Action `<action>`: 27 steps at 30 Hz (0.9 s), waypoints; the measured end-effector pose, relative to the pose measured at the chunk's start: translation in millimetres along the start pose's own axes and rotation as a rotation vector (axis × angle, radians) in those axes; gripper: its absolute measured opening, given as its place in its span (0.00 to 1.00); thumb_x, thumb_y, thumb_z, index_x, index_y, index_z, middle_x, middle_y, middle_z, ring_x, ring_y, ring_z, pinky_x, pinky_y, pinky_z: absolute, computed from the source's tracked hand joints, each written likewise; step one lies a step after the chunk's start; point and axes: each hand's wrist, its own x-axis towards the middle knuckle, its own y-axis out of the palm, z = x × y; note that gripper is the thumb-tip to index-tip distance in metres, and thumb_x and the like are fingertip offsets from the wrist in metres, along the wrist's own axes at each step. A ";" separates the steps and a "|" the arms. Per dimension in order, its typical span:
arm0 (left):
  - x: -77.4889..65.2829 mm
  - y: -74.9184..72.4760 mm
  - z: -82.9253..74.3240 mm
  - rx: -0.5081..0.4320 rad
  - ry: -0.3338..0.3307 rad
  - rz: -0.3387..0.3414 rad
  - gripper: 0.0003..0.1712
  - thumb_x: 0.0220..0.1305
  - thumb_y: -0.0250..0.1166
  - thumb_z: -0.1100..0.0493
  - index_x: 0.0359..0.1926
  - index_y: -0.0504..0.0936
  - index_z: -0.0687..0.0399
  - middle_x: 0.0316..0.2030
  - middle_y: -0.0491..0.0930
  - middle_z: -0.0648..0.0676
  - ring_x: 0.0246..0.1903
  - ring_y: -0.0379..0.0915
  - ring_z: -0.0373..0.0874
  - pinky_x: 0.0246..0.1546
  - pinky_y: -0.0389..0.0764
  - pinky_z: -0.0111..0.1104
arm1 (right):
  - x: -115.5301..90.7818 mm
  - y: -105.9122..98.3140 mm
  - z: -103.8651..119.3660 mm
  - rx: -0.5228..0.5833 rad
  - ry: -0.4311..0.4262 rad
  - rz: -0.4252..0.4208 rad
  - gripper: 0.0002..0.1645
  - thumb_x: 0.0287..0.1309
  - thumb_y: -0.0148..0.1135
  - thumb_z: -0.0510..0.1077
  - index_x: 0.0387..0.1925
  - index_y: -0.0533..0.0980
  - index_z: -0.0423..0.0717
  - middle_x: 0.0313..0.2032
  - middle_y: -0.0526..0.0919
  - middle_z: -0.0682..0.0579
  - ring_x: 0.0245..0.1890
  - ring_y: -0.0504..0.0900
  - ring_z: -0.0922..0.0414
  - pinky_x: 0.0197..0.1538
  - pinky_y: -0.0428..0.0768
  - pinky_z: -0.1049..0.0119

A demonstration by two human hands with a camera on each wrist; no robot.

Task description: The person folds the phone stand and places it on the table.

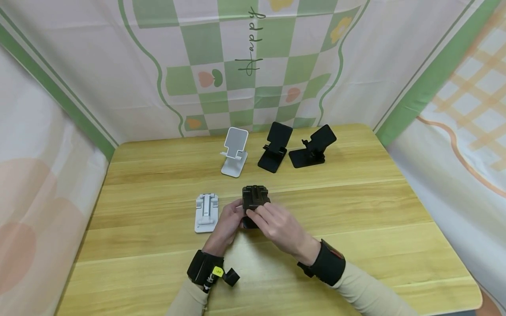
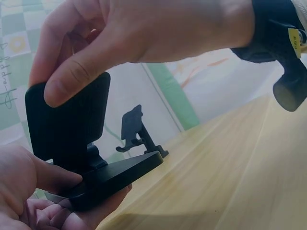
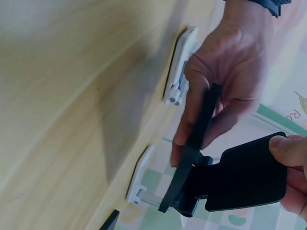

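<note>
A black folding phone stand (image 1: 254, 196) is held over the table in front of me, partly unfolded. My left hand (image 1: 228, 223) grips its base (image 2: 110, 179), thumb on top and fingers underneath in the left wrist view. The upper plate (image 3: 249, 175) is pinched at its edge between the thumb and fingers of my right hand (image 1: 280, 226). Plate and base stand at an angle to each other, joined at the hinge. Just left of my left hand, a white phone stand (image 1: 206, 214) lies folded flat on the wooden table (image 1: 150, 245).
Along the back of the table, an unfolded white stand (image 1: 236, 145) and two unfolded black stands, one in the middle (image 1: 280, 136) and one on the right (image 1: 322, 138), stand in a row. A patterned curtain (image 1: 237, 48) hangs behind the table.
</note>
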 end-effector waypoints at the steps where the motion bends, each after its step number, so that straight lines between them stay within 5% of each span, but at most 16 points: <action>1: 0.0 0.1 -0.1 -0.004 -0.002 -0.003 0.27 0.76 0.50 0.69 0.72 0.64 0.74 0.48 0.86 0.70 0.32 0.85 0.36 0.27 0.80 0.24 | -0.8 0.8 0.6 -0.005 -0.005 0.000 0.13 0.66 0.58 0.28 0.46 0.86 0.37 0.34 0.83 0.49 0.32 0.78 0.57 0.34 0.79 0.69; 4: 0.1 0.2 -0.1 -0.001 0.001 -0.012 0.27 0.75 0.51 0.69 0.72 0.65 0.74 0.44 0.87 0.66 0.30 0.83 0.35 0.25 0.77 0.24 | -3.2 4.1 2.0 -0.047 -0.029 -0.021 0.22 0.77 0.43 0.32 0.45 0.86 0.38 0.34 0.83 0.50 0.31 0.77 0.58 0.32 0.78 0.70; 7: 0.4 0.2 0.3 -0.001 0.004 -0.012 0.27 0.75 0.51 0.69 0.71 0.66 0.73 0.41 0.88 0.63 0.29 0.82 0.35 0.24 0.76 0.24 | -5.6 6.9 2.9 -0.083 -0.050 -0.043 0.27 0.80 0.38 0.33 0.45 0.87 0.39 0.33 0.83 0.50 0.31 0.77 0.58 0.32 0.77 0.70; 27: 1.3 -1.3 1.5 -0.008 -0.012 -0.019 0.28 0.73 0.50 0.71 0.72 0.66 0.73 0.37 0.89 0.61 0.26 0.81 0.35 0.22 0.72 0.24 | -15.7 16.9 8.1 -0.153 -0.085 -0.034 0.24 0.79 0.41 0.34 0.44 0.87 0.42 0.33 0.83 0.52 0.32 0.79 0.58 0.34 0.79 0.70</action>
